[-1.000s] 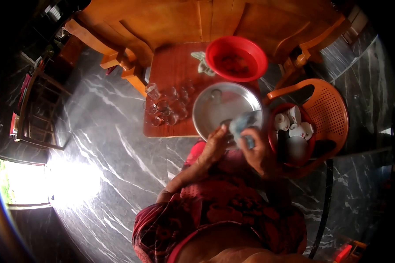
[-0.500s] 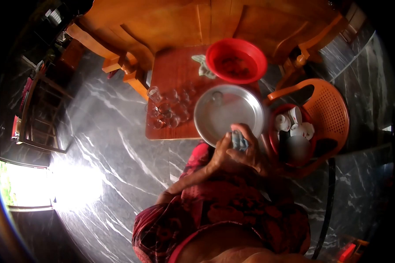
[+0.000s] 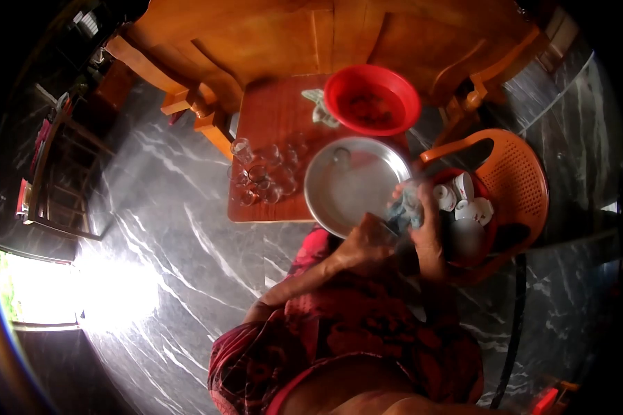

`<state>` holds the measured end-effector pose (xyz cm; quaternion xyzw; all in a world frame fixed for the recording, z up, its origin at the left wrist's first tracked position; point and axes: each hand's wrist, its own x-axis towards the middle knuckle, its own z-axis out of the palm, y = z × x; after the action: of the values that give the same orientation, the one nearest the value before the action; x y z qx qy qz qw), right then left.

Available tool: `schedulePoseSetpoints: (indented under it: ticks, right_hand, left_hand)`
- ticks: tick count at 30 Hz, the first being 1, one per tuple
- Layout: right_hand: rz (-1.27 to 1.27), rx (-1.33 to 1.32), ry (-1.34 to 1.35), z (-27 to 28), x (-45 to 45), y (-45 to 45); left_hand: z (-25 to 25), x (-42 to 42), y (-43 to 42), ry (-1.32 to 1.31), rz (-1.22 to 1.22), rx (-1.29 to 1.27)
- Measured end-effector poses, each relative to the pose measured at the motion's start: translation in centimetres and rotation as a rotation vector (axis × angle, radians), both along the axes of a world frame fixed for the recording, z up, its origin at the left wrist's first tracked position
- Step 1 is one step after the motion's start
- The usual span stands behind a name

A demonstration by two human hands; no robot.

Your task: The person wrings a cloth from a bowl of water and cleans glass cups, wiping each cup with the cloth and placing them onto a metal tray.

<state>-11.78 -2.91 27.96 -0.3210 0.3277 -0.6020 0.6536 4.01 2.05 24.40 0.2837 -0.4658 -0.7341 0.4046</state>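
My right hand (image 3: 429, 232) is closed around a bluish-grey cloth (image 3: 407, 209), bunched up beside the right rim of a round steel basin (image 3: 356, 185). My left hand (image 3: 368, 243) is curled shut at the basin's near edge, against the lower end of the cloth; what lies inside its fingers is hidden. Inside the basin, near its far wall, is a small clear glass (image 3: 340, 156). To the left, several clear glasses (image 3: 258, 174) stand grouped on the reddish-brown wooden table (image 3: 273, 104).
At the table's far right stands a red basin (image 3: 410, 114) with liquid and unclear items, a pale green cloth (image 3: 320, 109) beside it. An orange plastic chair (image 3: 522, 173) on the right bears a red tub (image 3: 490, 242) with white cups (image 3: 464, 187). A wooden bench (image 3: 277, 41) rises behind.
My hands have drawn apart. The right one has moved up and to the right with the cloth, which now looks more spread out; the left has shifted slightly.
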Motion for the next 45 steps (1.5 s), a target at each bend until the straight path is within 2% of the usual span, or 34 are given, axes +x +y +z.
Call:
schedulePoseSetpoints:
  ticks: [1,2,3,5,6,8,9,11,13,14,16,17,19,20,21,23,24,26,28,29,31,34,35,37,38,39,40,42,43,45]
  right_hand:
    - [0.022,-0.129,0.093,0.5,0.0,0.1]
    - [0.023,-0.131,0.095,1.1,0.0,0.6]
    - [0.189,-0.238,0.233,1.8,0.0,1.2]
    - [0.452,-0.508,0.583,1.6,0.6,1.1]
    - [0.506,-0.401,0.615,2.6,0.5,2.2]
    - [0.547,-0.295,0.443,0.9,0.4,2.4]
    - [0.553,-0.297,0.444,0.1,0.4,2.5]
    - [0.593,-0.221,0.313,-1.0,0.4,2.7]
    - [0.613,-0.234,0.375,-1.0,0.3,2.4]
    - [0.623,-0.247,0.441,-1.0,0.4,2.4]
    - [0.619,-0.227,0.398,-1.6,1.0,2.6]
    - [0.581,-0.215,0.395,-1.6,1.4,2.7]
    - [0.543,-0.201,0.393,-1.5,1.8,3.2]
    - [0.517,-0.140,0.344,-1.3,2.0,3.3]
    - [0.490,-0.079,0.295,-1.2,2.2,3.5]
    - [0.464,-0.019,0.247,-2.5,2.2,4.1]
    - [0.379,-0.047,0.218,-4.9,2.0,4.1]
    - [0.291,-0.072,0.188,-4.9,2.3,4.3]
    - [0.240,-0.027,0.285,-3.3,2.3,4.8]
    - [0.241,-0.025,0.286,-3.4,2.2,4.8]
    - [0.127,-0.088,0.570,-3.8,2.1,4.6]
    - [0.023,-0.199,0.724,-2.1,1.9,4.3]
    - [-0.024,-0.207,0.862,-2.8,1.3,4.1]
    - [-0.121,-0.202,1.141,-3.8,0.1,3.9]
    - [-0.149,-0.195,1.081,-3.9,-0.1,4.0]
    - [-0.177,-0.191,1.021,-3.7,-0.1,4.1]
    - [-0.021,-0.320,0.898,-1.3,0.7,4.4]
    - [0.284,-0.578,0.622,2.4,2.1,3.6]
    - [0.409,-0.803,0.968,2.3,1.9,3.1]
    - [0.290,-0.926,0.970,0.2,2.9,3.7]
  left_hand:
    - [-0.5,-0.1,-0.1,0.029,0.066,-0.030]
    - [-0.9,-0.1,-0.1,0.058,0.130,-0.056]
    - [-1.3,0.0,0.0,0.058,0.129,-0.057]
    - [1.4,0.8,0.2,-0.152,0.119,-0.068]
    - [2.6,1.1,0.2,-0.152,0.117,-0.068]
    - [4.4,1.6,0.0,-0.250,0.052,-0.200]
    - [1.3,2.4,-0.6,-0.163,0.026,-0.167]
    - [1.0,3.0,-0.5,-0.173,0.049,-0.205]
    - [0.8,3.8,-0.7,-0.412,0.142,-0.550]
    - [0.8,4.1,-0.7,-0.414,0.144,-0.546]
    - [1.0,4.7,-1.0,-0.577,0.158,-0.832]
    - [1.1,5.0,-1.2,-0.578,0.158,-0.833]
    - [1.2,5.2,-1.0,-0.550,0.172,-0.653]
    - [0.7,5.2,-1.0,-0.549,0.173,-0.655]
    - [0.5,5.2,-1.0,-0.381,0.160,-0.529]
    - [0.2,5.3,-1.2,-0.213,0.147,-0.404]
    - [1.9,5.4,-1.6,-0.213,0.106,-0.450]
    - [2.8,5.5,-1.6,-0.211,0.062,-0.494]
    - [2.7,5.4,-1.1,0.045,-0.027,-0.167]
    - [2.1,5.4,-0.9,0.046,-0.027,-0.165]
    - [0.4,5.5,-1.1,0.152,-0.027,-0.122]
    - [-0.1,5.6,-1.3,0.089,0.010,-0.070]
    - [-0.3,5.5,-1.3,0.089,0.010,-0.071]
    - [-1.2,5.4,-1.3,0.196,0.072,0.104]
    - [-1.9,5.2,-1.3,0.196,0.068,0.107]
    - [-2.8,5.1,-1.3,0.309,0.077,0.207]
    - [-2.2,5.0,-1.1,0.422,0.091,0.311]
    - [-1.4,4.6,-0.8,0.373,0.106,0.364]
    - [-1.6,4.4,-0.7,0.408,0.115,0.394]
    - [-3.4,4.0,-0.6,0.462,0.096,0.354]
